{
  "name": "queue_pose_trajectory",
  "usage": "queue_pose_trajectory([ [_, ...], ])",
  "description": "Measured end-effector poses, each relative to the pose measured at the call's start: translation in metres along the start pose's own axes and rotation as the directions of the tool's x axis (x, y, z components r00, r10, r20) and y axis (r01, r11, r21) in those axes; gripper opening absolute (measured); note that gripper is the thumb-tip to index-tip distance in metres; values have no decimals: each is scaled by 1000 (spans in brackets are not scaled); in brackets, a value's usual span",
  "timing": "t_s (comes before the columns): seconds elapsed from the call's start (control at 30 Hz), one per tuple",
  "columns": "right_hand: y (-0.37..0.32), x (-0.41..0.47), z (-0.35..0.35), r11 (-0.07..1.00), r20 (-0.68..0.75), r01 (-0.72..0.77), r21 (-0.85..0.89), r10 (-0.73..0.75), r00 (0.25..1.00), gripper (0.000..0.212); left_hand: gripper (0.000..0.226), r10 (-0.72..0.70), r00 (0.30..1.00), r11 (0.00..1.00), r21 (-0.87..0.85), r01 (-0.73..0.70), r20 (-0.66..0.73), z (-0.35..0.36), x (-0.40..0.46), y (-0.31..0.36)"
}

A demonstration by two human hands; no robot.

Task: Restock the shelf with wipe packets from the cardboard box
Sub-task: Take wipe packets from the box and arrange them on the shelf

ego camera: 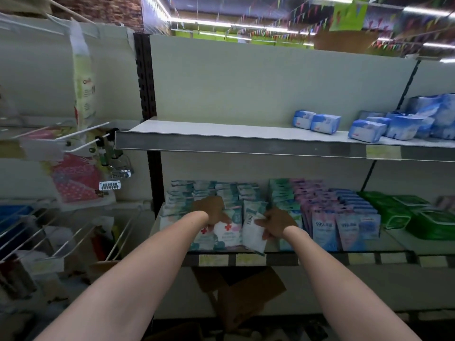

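Head view: right hand (277,223) pinching a tilted wipe packet (253,236) at the near shelf (320,257) edge, left hand (211,210) gripping red-cross packets (227,231) just left, cardboard box (242,299) below — light, soft, likely slippery film, best held by the edges.

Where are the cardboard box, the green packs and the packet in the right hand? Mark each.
cardboard box (243,301): head view, on its open brown flap.
green packs (396,212): head view, on the top of a front pack.
packet (253,238): head view, on its white lower face.
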State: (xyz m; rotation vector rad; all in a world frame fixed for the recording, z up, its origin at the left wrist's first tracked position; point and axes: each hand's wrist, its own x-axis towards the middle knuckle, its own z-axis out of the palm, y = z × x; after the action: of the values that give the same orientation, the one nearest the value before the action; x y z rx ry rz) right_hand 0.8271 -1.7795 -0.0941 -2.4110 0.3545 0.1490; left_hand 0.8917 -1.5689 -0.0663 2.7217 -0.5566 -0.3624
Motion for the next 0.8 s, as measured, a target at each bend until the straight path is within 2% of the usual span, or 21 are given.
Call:
queue_pose_trajectory([
  [0.13,12,16,-13,998,42,41,42,-43,998,63,41,-4,1000,1000,-21,4,-8,9,13,7],
  [0.23,10,22,-22,995,93,32,97,-41,995,48,37,-9,999,1000,-2,9,-42,17,22,13],
  [0.3,10,27,-29,995,102,100,14,-101,990,52,32,-30,998,999,-27,28,-49,22,31,16],
  [0.43,17,43,-42,936,206,282,-209,-240,949,27,32,-100,994,992,-78,97,-35,29,46,25],
  [0.5,16,52,-45,880,260,340,-333,-261,930,35,32,-132,991,988,-79,130,-20,31,52,30],
  [0.63,12,81,-39,850,295,378,-367,-279,914,74,32,-173,985,983,-61,173,1,35,64,35],
  [0.67,11,89,-36,843,305,380,-381,-274,912,77,31,-182,983,982,-44,181,-16,36,67,36],
  [0.8,10,112,-25,775,352,430,-463,-284,892,61,36,-217,974,976,4,217,-72,41,81,34],
])
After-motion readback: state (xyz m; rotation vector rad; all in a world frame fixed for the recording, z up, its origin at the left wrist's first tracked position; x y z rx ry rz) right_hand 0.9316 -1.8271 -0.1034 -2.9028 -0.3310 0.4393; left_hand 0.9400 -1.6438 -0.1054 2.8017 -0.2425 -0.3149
